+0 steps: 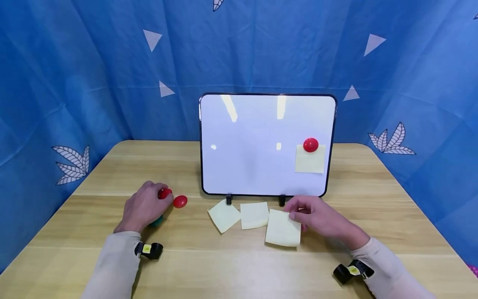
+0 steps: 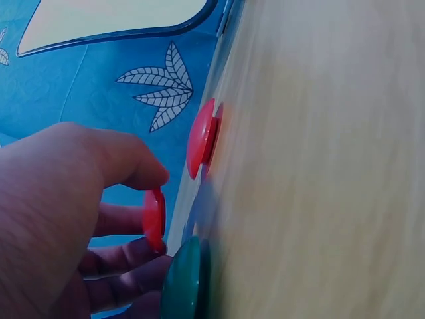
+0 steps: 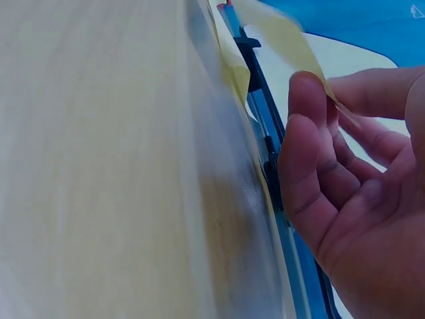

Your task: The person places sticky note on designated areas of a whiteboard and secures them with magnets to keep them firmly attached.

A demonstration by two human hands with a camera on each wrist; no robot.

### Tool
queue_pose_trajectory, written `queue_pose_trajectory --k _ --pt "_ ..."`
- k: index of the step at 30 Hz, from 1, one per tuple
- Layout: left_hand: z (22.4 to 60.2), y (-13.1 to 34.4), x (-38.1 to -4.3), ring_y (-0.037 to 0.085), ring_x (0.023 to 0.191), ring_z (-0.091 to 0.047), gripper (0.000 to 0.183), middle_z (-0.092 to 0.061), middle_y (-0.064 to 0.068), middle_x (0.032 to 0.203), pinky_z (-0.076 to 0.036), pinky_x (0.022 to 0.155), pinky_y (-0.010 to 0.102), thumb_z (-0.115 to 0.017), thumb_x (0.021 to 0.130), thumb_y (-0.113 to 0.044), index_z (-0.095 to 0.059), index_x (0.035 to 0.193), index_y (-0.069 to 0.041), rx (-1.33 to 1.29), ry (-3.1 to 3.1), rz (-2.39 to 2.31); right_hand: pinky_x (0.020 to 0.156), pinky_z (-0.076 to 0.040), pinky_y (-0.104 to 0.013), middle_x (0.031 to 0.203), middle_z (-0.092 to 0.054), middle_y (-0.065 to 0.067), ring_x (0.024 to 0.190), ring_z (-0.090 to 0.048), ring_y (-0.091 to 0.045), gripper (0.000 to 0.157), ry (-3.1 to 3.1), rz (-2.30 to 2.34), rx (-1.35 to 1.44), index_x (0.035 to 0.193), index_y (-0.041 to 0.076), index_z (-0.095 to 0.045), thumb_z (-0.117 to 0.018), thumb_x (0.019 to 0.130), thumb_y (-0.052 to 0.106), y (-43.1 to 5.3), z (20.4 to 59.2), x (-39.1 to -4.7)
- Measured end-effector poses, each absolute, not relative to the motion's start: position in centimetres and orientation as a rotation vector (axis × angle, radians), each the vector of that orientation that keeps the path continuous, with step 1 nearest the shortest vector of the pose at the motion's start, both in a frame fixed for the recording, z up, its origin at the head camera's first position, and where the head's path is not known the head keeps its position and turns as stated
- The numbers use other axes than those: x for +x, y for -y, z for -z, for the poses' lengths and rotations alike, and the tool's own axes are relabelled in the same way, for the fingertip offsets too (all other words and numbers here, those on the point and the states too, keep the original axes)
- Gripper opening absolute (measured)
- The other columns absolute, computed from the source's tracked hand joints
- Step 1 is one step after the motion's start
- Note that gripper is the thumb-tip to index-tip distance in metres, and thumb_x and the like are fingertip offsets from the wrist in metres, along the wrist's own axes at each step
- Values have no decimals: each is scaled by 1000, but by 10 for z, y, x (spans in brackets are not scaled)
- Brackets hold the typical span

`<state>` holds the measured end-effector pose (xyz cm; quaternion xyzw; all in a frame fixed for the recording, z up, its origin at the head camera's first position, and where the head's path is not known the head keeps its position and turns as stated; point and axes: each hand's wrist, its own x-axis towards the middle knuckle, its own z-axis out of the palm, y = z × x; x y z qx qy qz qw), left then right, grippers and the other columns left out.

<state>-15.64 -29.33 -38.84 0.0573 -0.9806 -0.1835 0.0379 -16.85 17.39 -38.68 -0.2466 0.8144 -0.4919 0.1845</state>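
Pale yellow note (image 1: 282,231), lower centre-right of the head view, raised off the table (image 1: 239,272): the right hand (image 1: 318,217) pinches it near its upper right corner between thumb and fingers, and the rest of the sheet reaches leftward without support. Held at one corner only, the paper could swing, bow or arrive skewed if the hand moves fast; the curve visible in the right wrist view suggests little stiffness. At centre left, the left hand (image 1: 143,208) holds a red magnet (image 1: 165,193) by its edges in a narrow fingertip grip. The magnet's smooth, domed face offers little purchase, so an uneven squeeze could let it slip out. A second red magnet (image 1: 180,202) lies just beside these fingers, and a green magnet (image 1: 157,221) sits partly hidden by the hand; either could be knocked, or drawn to the held one, if the fingers sweep low. Two loose sheets, the left note (image 1: 224,216) and the middle note (image 1: 254,215), lie at lower centre; a low hand could drag them, and the former lies at the left foot (image 1: 229,199) of the whiteboard (image 1: 250,166), where it might crease. The board, at centre, could slide or tip under a hard push. On its lower right, a posted note (image 1: 310,164) hangs under a round red magnet (image 1: 310,145); a brush against either could shift both.
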Motion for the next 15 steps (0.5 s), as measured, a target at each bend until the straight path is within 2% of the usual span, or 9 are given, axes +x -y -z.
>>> queue_pose_trajectory --k 5,15 --pt "388 292 -155 36 94 -55 53 -54 21 115 -53 74 52 -70 88 -31 -61 130 0 150 2960 575 63 -57 -38 105 -63 -12 78 -63 -28 13 -2304 1416 -657 108 12 -71 -62 100 14 -173 387 -169" --pt "389 287 -154 37 97 -54 53 -51 21 118 -53 79 53 -73 88 -25 -60 132 0 123 2928 603 62 -55 -34 96 -63 -15 67 -63 -30 24 -2309 1436 -698 119 5 -68 -63 96 5 -173 387 -167"
